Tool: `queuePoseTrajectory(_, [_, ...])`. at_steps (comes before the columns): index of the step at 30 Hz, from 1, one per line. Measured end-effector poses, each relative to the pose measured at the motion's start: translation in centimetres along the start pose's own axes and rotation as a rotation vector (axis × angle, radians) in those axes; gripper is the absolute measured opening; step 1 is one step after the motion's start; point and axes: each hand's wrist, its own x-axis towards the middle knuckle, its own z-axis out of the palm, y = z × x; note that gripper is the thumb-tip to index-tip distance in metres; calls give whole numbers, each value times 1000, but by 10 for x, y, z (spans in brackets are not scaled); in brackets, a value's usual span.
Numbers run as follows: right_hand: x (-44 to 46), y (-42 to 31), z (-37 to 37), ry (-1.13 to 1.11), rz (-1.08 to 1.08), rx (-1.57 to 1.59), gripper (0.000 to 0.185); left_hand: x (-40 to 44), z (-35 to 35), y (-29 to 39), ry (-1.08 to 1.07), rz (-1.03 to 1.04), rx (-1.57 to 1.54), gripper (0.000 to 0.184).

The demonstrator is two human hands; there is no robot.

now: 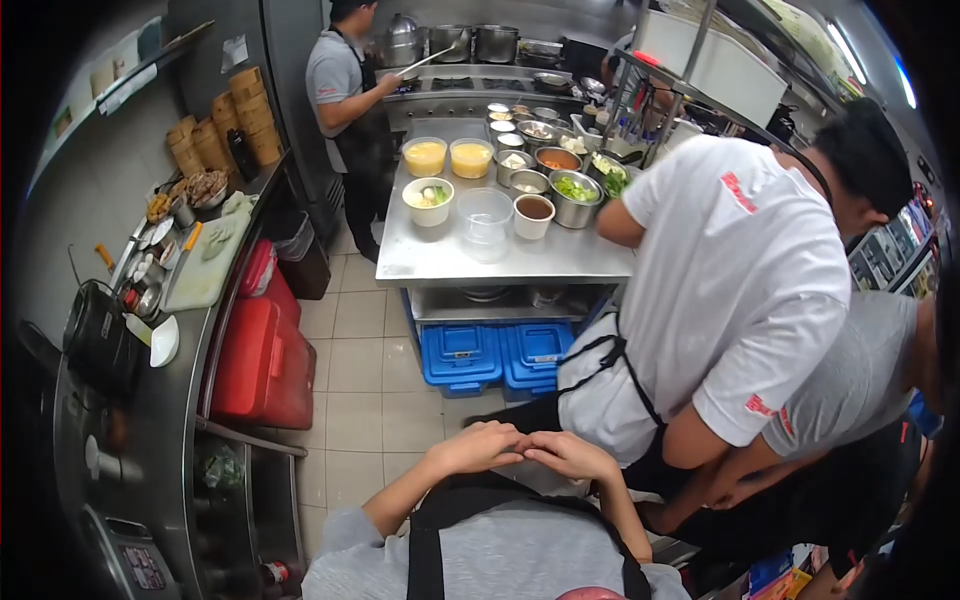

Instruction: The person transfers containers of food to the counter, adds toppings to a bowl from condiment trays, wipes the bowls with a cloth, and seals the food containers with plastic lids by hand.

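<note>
My right hand [482, 446] and my left hand [572, 455] meet in front of my apron [470, 492], at waist height. Their fingertips touch or overlap, with the fingers loosely stretched and slightly bent. I see nothing held in either one, though the palms face down and are hidden. Ahead, on a steel table [500, 262], stand a white bowl [430, 212] with pale pieces and greens, a clear plastic tub [486, 228], and a white cup of brown liquid [533, 228]. Two tubs of yellow food [425, 167] are behind them.
A person in a white shirt [720, 270] stands close on the right, beside another in grey [850, 370]. Someone holds a ladle [430, 60] near the stove. Blue bins [460, 355] sit below the table. On the left are a red bin [262, 350] and a counter with a cutting board [208, 262].
</note>
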Motion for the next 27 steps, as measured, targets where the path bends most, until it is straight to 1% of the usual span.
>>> queuePoseTrajectory(2, [25, 7, -3, -51, -21, 53, 24, -2, -6, -17, 67, 12, -17, 28])
queuePoseTrajectory(4, [58, 8, -1, -109, -8, 127, 25, -21, -18, -31, 149, -38, -36, 27])
queuePoseTrajectory(5, [79, 9, 1, -150, -41, 167, 26, -34, -26, -41, 185, -70, -33, 28])
queuePoseTrajectory(6, [102, 3, 5, -163, -27, 179, 26, -49, -37, -50, 218, -101, -30, 28])
queuePoseTrajectory(7, [125, -4, 9, -175, -12, 196, 27, -66, -52, -60, 200, -147, -70, 29])
queuePoseTrajectory(9, [174, -13, 21, -230, 12, 180, 28, -104, -66, -95, 281, -207, -22, 33])
queuePoseTrajectory(10, [200, -18, 27, -263, -18, 190, 28, -123, -74, -112, 328, -233, 5, 35])
queuePoseTrajectory(12, [249, -28, 39, -331, -76, 206, 28, -161, -94, -139, 371, -363, 75, 36])
queuePoseTrajectory(13, [273, -31, 44, -400, -82, 225, 31, -175, -105, -151, 393, -425, 111, 36])
queuePoseTrajectory(16, [325, -43, 55, -439, -114, 187, 31, -207, -137, -180, 514, -520, 120, 35])
queuePoseTrajectory(17, [338, -45, 58, -446, -93, 208, 31, -212, -148, -184, 537, -559, 84, 35])
queuePoseTrajectory(20, [364, -40, 61, -455, -31, 302, 32, -213, -169, -213, 565, -484, 41, 35])
queuePoseTrajectory(23, [382, -21, 58, -425, 34, 412, 32, -195, -196, -228, 490, -411, -23, 35])
queuePoseTrajectory(26, [400, -3, 39, -240, 64, 552, 30, -176, -220, -256, 404, -325, -110, 33])
queuePoseTrajectory(27, [407, -6, 22, -161, 84, 580, 30, -170, -233, -264, 382, -282, -132, 32])
